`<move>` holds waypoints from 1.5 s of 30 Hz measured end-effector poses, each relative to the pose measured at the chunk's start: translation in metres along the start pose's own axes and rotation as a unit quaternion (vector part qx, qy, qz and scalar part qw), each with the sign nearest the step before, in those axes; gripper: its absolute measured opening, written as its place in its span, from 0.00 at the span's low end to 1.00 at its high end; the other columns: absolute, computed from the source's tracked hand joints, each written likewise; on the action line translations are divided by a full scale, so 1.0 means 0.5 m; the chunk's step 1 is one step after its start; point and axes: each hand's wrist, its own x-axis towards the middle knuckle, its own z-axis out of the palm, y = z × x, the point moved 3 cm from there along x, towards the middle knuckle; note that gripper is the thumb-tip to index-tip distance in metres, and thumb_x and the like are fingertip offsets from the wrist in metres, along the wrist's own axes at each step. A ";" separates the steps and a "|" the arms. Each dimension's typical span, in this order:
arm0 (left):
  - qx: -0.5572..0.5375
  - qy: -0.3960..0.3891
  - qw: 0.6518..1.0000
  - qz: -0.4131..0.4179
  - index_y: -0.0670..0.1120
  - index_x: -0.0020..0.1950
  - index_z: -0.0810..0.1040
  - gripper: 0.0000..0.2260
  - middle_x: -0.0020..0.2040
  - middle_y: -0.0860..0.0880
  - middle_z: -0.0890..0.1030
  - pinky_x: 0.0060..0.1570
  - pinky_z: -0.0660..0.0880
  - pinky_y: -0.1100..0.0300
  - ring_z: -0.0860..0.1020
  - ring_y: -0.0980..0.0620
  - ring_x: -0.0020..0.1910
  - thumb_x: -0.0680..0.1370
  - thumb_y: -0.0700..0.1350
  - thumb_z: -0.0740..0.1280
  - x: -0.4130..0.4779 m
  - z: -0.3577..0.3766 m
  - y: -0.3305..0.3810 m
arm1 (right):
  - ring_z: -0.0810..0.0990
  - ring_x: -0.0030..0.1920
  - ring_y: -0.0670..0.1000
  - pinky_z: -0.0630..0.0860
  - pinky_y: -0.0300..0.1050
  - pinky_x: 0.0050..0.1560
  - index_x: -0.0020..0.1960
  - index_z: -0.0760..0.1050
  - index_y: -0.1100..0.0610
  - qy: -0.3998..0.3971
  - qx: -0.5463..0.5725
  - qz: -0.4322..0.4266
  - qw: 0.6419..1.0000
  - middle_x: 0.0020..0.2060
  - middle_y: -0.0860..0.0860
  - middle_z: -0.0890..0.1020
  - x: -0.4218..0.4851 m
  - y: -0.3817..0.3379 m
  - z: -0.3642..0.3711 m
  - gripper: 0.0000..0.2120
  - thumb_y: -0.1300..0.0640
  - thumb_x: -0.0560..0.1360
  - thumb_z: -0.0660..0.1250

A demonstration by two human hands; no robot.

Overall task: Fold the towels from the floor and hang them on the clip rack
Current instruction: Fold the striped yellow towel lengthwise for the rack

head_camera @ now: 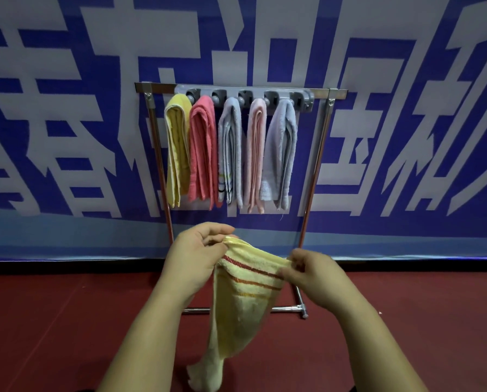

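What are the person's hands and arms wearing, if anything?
Nothing visible. The left hand and right hand are bare, with no gloves, rings, watch or bracelet. Both forearms are uncovered to the frame's bottom edge; no sleeve shows.

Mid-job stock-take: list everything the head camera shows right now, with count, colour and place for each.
clip rack: one, silver frame, grey clip strip, centre
hanging towels: five, yellow, coral, pale blue, pale pink, lilac-grey, left to right on the rack
striped towel: one, yellow with red stripes, held in front of the rack
banner: one, blue with white characters, behind the rack
floor: one, dark red, below
left hand: one, pinches the striped towel's upper left corner
right hand: one, pinches its upper right corner
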 end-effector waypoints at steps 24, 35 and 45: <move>-0.301 -0.142 0.939 0.087 0.45 0.54 0.85 0.16 0.44 0.47 0.86 0.40 0.84 0.58 0.84 0.52 0.40 0.75 0.28 0.67 0.059 -0.097 0.238 | 0.83 0.39 0.54 0.84 0.46 0.39 0.52 0.82 0.62 -0.046 0.506 -0.160 0.846 0.41 0.57 0.83 -0.001 -0.219 -0.289 0.08 0.62 0.73 0.75; -0.121 -0.036 0.992 -0.010 0.41 0.57 0.84 0.13 0.47 0.42 0.87 0.48 0.84 0.48 0.85 0.48 0.40 0.77 0.28 0.68 0.142 -0.054 0.212 | 0.87 0.47 0.58 0.85 0.59 0.52 0.50 0.80 0.60 0.104 0.259 -0.050 0.959 0.44 0.58 0.86 0.094 -0.186 -0.264 0.07 0.57 0.79 0.74; -0.104 -0.109 0.985 0.088 0.48 0.41 0.83 0.19 0.46 0.41 0.82 0.43 0.75 0.51 0.78 0.44 0.43 0.79 0.25 0.65 0.152 -0.051 0.216 | 0.83 0.46 0.56 0.83 0.56 0.50 0.51 0.79 0.55 0.094 0.194 -0.055 0.975 0.46 0.56 0.85 0.111 -0.180 -0.259 0.06 0.53 0.82 0.69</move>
